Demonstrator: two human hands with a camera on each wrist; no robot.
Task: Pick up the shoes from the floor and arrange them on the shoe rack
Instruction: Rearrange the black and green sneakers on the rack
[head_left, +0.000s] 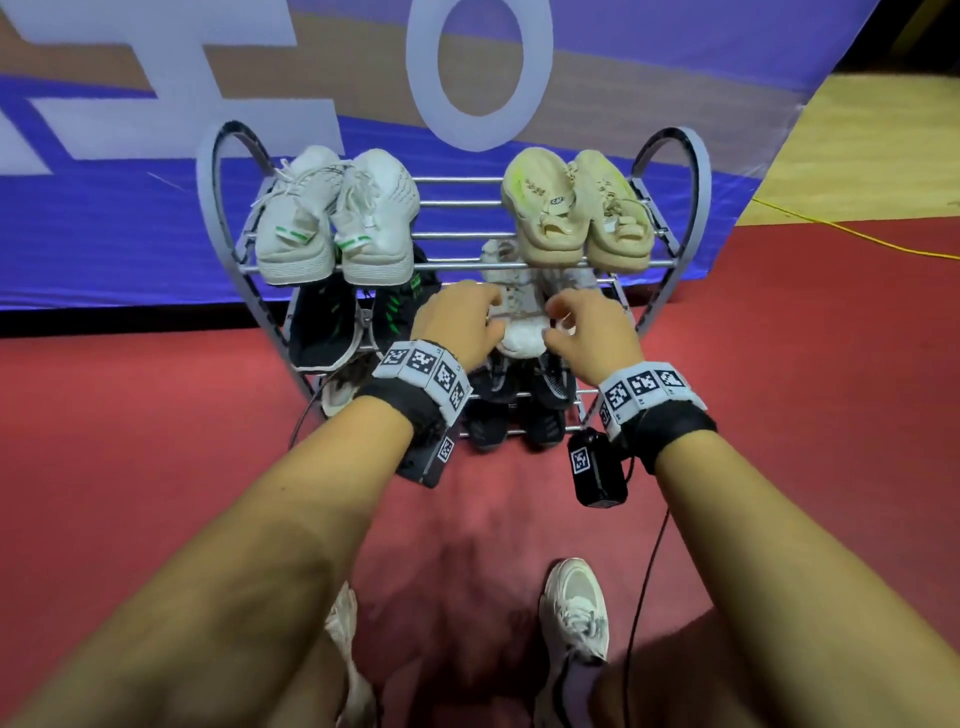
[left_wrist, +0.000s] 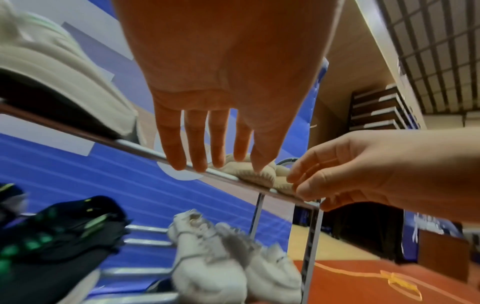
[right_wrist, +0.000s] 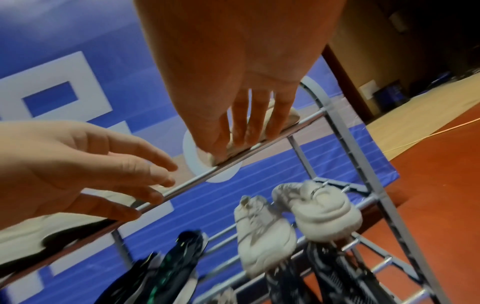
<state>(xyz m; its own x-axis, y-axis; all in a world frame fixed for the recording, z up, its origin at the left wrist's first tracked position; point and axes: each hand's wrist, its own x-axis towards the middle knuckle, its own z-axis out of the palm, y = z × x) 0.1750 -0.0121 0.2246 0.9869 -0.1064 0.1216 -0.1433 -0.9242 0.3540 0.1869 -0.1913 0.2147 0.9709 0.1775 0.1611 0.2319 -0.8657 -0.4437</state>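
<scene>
A grey metal shoe rack (head_left: 452, 266) with three tiers stands on the red floor. A white-grey pair of sneakers (head_left: 519, 338) (left_wrist: 228, 263) (right_wrist: 298, 222) lies on the right of its middle tier, heels toward me. My left hand (head_left: 457, 317) (left_wrist: 218, 160) and my right hand (head_left: 587, 327) (right_wrist: 244, 133) hover close together just above that pair. Their fingers are loosely spread and hold nothing. The wrist views show a gap between both hands and the shoes. From the head view the hands cover most of the pair.
On the top tier sit a white pair (head_left: 332, 223) at left and a beige pair (head_left: 576, 213) at right. A black-green pair (head_left: 353, 322) fills the middle left, and a black pair (head_left: 519, 410) the bottom right. A blue padded wall (head_left: 130, 234) backs the rack. My own foot (head_left: 574, 608) stands near.
</scene>
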